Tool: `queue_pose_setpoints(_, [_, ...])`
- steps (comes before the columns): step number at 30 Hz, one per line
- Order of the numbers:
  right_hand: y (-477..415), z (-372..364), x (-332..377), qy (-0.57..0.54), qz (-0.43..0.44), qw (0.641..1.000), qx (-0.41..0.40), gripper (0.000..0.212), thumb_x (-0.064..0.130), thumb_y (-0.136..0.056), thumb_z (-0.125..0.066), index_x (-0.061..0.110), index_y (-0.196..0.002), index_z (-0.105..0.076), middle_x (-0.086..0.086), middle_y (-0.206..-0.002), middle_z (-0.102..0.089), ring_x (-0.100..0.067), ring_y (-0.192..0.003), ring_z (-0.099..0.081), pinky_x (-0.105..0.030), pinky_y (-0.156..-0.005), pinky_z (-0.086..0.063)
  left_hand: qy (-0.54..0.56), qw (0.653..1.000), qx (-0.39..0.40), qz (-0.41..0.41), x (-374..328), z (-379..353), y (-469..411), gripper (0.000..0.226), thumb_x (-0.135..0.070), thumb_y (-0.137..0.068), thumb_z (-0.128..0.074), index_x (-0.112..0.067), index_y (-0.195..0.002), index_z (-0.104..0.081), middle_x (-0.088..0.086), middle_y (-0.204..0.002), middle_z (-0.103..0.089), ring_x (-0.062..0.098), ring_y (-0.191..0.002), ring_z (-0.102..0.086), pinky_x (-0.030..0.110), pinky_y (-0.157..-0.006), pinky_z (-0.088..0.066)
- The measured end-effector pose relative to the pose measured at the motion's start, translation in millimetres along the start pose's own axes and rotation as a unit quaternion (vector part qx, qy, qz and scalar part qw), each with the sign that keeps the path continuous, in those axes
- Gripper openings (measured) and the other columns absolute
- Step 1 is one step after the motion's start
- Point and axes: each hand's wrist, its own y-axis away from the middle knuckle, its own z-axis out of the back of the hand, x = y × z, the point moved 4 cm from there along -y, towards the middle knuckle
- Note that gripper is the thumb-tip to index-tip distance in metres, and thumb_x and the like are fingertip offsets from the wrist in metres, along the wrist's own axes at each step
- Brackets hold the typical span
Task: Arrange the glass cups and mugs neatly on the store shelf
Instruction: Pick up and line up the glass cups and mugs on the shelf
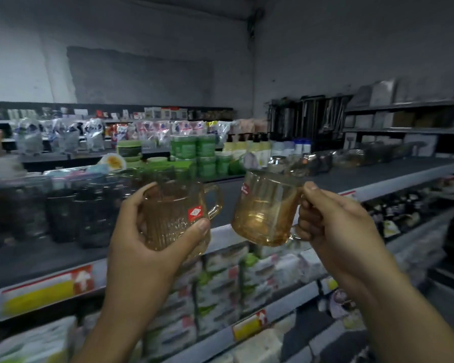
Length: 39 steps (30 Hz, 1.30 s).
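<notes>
Left hand [152,231] cups a ribbed amber mug [177,216]; right hand [333,221] grips the handle of a second amber mug [265,213], both raised before the grey shelf [378,174].

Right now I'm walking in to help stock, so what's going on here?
A person holds two amber mugs in front of the shelf. The left hand wraps round the ribbed mug; the right hand grips the tilted smooth mug by its handle. Neither stands on the shelf yet. Dark glass cups stand in rows at its left.
</notes>
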Motion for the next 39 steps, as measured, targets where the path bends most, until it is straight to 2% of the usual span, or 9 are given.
queue_pose_setpoints(9, [-43.1,202.1,39.5,0.03,0.001,0.994,-0.106,0.044,0.03,-0.105,-0.052,0.018,-0.064,-0.061,0.011,-0.051,-0.045,-0.005,-0.045,-0.042,-0.022,-0.047,-0.037,0.056,0.997,0.044,0.04,-13.4,-224.1,21.4,0.083,-0.05,-0.052,-0.083,-0.034,-0.129,-0.056,-0.019,-0.114,-0.066,-0.011,-0.095,-0.064,0.001,-0.069,-0.047])
queue_pose_setpoints(13, [-67.8,282.1,40.5,0.031,0.007,0.987,-0.157,0.048,0.03,-0.105,-0.051,0.021,-0.059,-0.058,0.011,-0.051,-0.04,-0.006,-0.044,-0.039,-0.025,-0.05,-0.033,0.074,0.993,0.082,0.045,-10.7,-321.6,22.1,0.085,-0.052,-0.053,-0.085,-0.037,-0.13,-0.054,-0.02,-0.116,-0.065,-0.01,-0.098,-0.064,0.007,-0.072,-0.05])
queue_pose_setpoints(18, [-113.9,380.4,24.8,0.05,-0.006,0.976,-0.211,0.039,0.036,-0.104,-0.053,0.015,-0.071,-0.05,0.004,-0.059,-0.03,-0.012,-0.05,-0.031,-0.031,-0.052,-0.029,0.096,0.987,0.115,0.058,6.5,-438.8,13.9,0.083,-0.05,-0.052,-0.087,-0.041,-0.127,-0.052,-0.029,-0.106,-0.064,-0.016,-0.094,-0.061,0.009,-0.074,-0.049])
queue_pose_setpoints(22, [-168.2,438.2,22.6,0.082,0.002,0.971,-0.223,0.043,0.038,-0.103,-0.054,0.022,-0.063,-0.058,0.002,-0.062,-0.036,-0.014,-0.055,-0.035,-0.035,-0.058,-0.031,0.113,0.985,0.122,0.053,24.5,-526.9,-5.7,0.08,-0.045,-0.057,-0.091,-0.042,-0.127,-0.051,-0.032,-0.106,-0.06,-0.019,-0.095,-0.059,0.013,-0.078,-0.045])
queue_pose_setpoints(27, [-243.9,495.4,33.0,0.117,0.031,0.964,-0.239,0.032,0.037,-0.103,-0.054,0.013,-0.083,-0.055,0.001,-0.066,-0.033,-0.014,-0.059,-0.034,-0.037,-0.063,-0.033,0.111,0.984,0.13,0.051,39.0,-626.5,-39.9,0.083,-0.046,-0.059,-0.091,-0.046,-0.13,-0.047,-0.032,-0.109,-0.057,-0.025,-0.097,-0.052,0.014,-0.079,-0.042])
queue_pose_setpoints(29, [-270.4,518.0,33.1,0.108,0.035,0.964,-0.242,0.034,0.036,-0.103,-0.053,0.013,-0.078,-0.056,0.0,-0.066,-0.036,-0.013,-0.058,-0.035,-0.035,-0.062,-0.033,0.101,0.985,0.133,0.046,42.8,-661.7,-50.7,0.085,-0.045,-0.06,-0.092,-0.045,-0.132,-0.047,-0.034,-0.11,-0.055,-0.028,-0.097,-0.05,0.01,-0.079,-0.039])
queue_pose_setpoints(34, [-328.8,570.9,26.2,0.066,0.029,0.969,-0.236,0.035,0.031,-0.104,-0.053,0.013,-0.074,-0.058,0.005,-0.059,-0.039,-0.011,-0.054,-0.037,-0.03,-0.057,-0.033,0.059,0.988,0.133,0.049,55.2,-730.3,-65.5,0.089,-0.05,-0.058,-0.09,-0.044,-0.135,-0.047,-0.031,-0.116,-0.054,-0.008,-0.104,-0.054,0.018,-0.089,-0.039])
queue_pose_setpoints(37, [-367.6,603.3,21.4,0.04,0.025,0.977,-0.21,0.04,0.03,-0.105,-0.051,0.013,-0.068,-0.055,0.004,-0.056,-0.036,-0.01,-0.05,-0.034,-0.03,-0.055,-0.029,0.025,0.993,0.109,0.048,64.7,-765.5,-73.8,0.087,-0.053,-0.057,-0.089,-0.044,-0.133,-0.047,-0.036,-0.11,-0.051,-0.019,-0.097,-0.05,0.012,-0.086,-0.037])
queue_pose_setpoints(39, [-393.0,624.1,18.5,0.031,0.021,0.981,-0.191,0.043,0.028,-0.105,-0.05,0.012,-0.066,-0.053,0.006,-0.051,-0.037,-0.008,-0.045,-0.035,-0.029,-0.053,-0.029,-0.001,0.995,0.086,0.05,70.2,-786.1,-77.3,0.088,-0.054,-0.054,-0.089,-0.041,-0.132,-0.049,-0.032,-0.11,-0.056,-0.014,-0.097,-0.054,0.01,-0.083,-0.037])
